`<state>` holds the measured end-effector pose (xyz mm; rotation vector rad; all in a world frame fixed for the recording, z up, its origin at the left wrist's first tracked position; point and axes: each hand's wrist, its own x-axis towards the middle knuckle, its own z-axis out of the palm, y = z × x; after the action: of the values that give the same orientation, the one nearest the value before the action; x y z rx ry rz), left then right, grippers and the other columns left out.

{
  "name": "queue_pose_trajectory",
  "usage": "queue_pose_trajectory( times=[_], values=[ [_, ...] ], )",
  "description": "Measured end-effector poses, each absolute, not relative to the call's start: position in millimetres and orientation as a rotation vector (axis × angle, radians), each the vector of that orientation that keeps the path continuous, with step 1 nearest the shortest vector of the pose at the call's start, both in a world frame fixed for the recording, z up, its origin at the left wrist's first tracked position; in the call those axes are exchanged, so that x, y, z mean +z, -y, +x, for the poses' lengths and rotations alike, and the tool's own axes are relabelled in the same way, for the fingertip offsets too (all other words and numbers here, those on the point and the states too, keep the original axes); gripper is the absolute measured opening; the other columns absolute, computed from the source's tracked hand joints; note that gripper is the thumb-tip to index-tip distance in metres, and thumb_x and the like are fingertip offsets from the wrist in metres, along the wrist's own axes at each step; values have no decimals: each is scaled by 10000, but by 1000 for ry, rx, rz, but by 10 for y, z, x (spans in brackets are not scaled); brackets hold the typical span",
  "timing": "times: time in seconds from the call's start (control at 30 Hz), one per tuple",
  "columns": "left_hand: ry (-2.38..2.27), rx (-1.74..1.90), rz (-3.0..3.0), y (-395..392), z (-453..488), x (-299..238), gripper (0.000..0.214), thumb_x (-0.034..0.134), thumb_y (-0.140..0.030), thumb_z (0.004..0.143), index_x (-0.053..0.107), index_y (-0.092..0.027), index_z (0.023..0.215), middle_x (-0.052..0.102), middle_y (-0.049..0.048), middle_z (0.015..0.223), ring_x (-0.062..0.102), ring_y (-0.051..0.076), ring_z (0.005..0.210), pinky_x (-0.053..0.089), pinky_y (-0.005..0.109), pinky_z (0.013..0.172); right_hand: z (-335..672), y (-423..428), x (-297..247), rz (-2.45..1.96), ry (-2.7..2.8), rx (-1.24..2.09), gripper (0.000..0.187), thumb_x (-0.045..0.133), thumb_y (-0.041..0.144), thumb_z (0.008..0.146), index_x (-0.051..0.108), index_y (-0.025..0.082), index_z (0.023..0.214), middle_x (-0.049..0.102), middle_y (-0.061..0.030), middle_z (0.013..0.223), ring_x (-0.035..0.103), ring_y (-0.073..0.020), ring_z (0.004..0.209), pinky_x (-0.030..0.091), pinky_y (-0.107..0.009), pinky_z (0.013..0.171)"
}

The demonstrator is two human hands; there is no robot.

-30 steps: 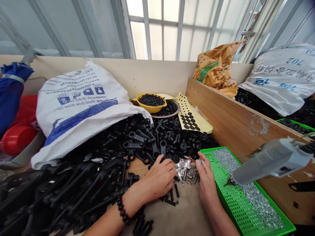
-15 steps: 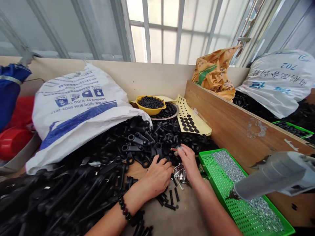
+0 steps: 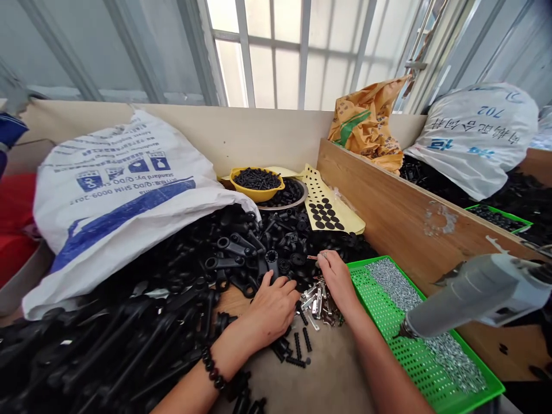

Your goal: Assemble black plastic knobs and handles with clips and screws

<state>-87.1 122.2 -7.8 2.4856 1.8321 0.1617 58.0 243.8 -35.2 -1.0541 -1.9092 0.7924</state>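
Note:
My left hand (image 3: 272, 307), wearing a dark bead bracelet (image 3: 213, 368), has its fingers curled at the lower end of a black plastic arm (image 3: 271, 260) with a round, holed head. Its fingertips are partly hidden. My right hand (image 3: 337, 280) pinches a small reddish metal strip (image 3: 312, 257) between thumb and forefinger, pointing left over the black parts. Beneath the two hands lies a small heap of shiny metal strips (image 3: 318, 300). Several ribbed black pins (image 3: 297, 345) lie on the tabletop in front of them.
Black plastic parts (image 3: 172, 322) are piled at left, under a white sack (image 3: 125, 184). Behind stand a yellow bowl (image 3: 257, 185) of black pins and a yellow sticker sheet (image 3: 332, 198). At right, a grey power screwdriver (image 3: 466, 302) overhangs a green basket (image 3: 399, 345) of screws, beside a wooden divider (image 3: 414, 198).
My right hand has moved slightly away from the left, uncovering more of the metal strips, and still pinches its strip. My left hand stays by the black arm. The view has turned slightly right.

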Motion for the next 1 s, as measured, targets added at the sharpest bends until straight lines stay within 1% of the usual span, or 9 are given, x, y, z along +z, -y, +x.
queue_pose_trajectory(
  times=[0.07, 0.13, 0.27, 0.4, 0.53, 0.63, 0.8, 0.9, 1.0],
  values=[
    [-1833, 166, 2484, -1230, -867, -91, 177, 444, -169, 880, 613, -180, 930, 634, 103, 1121, 544, 271, 1052, 309, 585, 993, 574, -2478, -443, -1066, 1926, 757, 310, 400, 404, 881, 610, 197, 786, 582, -100, 1055, 547, -239, 977, 394, -392, 904],
    [-1827, 171, 2479, -1236, -855, -95, 193, 432, -157, 879, 611, -181, 949, 629, 98, 1137, 541, 272, 1066, 294, 601, 1003, 556, -2476, -522, -1075, 1937, 730, 301, 389, 388, 887, 604, 201, 790, 555, -98, 1102, 538, -235, 1008, 388, -387, 925],
    [-1809, 191, 2469, -1237, -826, -77, 194, 426, -143, 873, 608, -177, 930, 619, 92, 1167, 535, 272, 1085, 287, 609, 1009, 545, -2402, -580, -1094, 1941, 701, 286, 368, 364, 910, 599, 217, 831, 550, -76, 1077, 534, -218, 1009, 395, -376, 927],
    [-1825, 192, 2459, -1222, -819, -56, 201, 414, -113, 862, 600, -181, 894, 619, 84, 1175, 528, 260, 1109, 278, 584, 1033, 543, -2256, -565, -1086, 1942, 699, 280, 368, 346, 919, 597, 206, 840, 567, -85, 1052, 543, -220, 985, 409, -381, 905],
    [-1842, 168, 2460, -1204, -854, -100, 203, 416, -106, 852, 600, -186, 879, 626, 89, 1160, 528, 260, 1113, 282, 575, 1034, 534, -2089, -542, -1038, 1945, 721, 274, 374, 328, 933, 586, 207, 809, 592, -68, 996, 552, -197, 960, 435, -341, 878],
    [-1834, 183, 2469, -1196, -877, -137, 205, 421, -109, 845, 601, -194, 894, 624, 85, 1170, 529, 258, 1110, 286, 573, 1026, 576, -2053, -540, -1021, 1930, 734, 278, 375, 324, 938, 586, 206, 800, 604, -60, 996, 558, -181, 961, 440, -312, 874],
    [-1804, 184, 2451, -1206, -840, -83, 216, 407, -94, 842, 599, -181, 890, 625, 86, 1181, 519, 271, 1122, 266, 595, 1024, 708, -2222, -596, -1091, 1867, 724, 315, 329, 345, 946, 599, 187, 908, 601, -99, 1066, 550, -208, 1006, 424, -359, 904],
    [-1787, 186, 2438, -1226, -817, -39, 207, 415, -96, 842, 600, -174, 893, 625, 88, 1181, 516, 274, 1127, 259, 595, 1027, 703, -2291, -635, -1134, 1888, 715, 313, 346, 341, 929, 607, 181, 865, 600, -123, 1072, 552, -235, 1002, 419, -402, 902],
    [-1804, 191, 2416, -1229, -826, -38, 197, 420, -107, 849, 602, -172, 886, 628, 92, 1178, 521, 271, 1124, 254, 590, 1034, 647, -2226, -639, -1144, 1945, 699, 274, 381, 324, 915, 610, 193, 840, 619, -103, 1019, 565, -233, 972, 420, -396, 885]
  ],
)
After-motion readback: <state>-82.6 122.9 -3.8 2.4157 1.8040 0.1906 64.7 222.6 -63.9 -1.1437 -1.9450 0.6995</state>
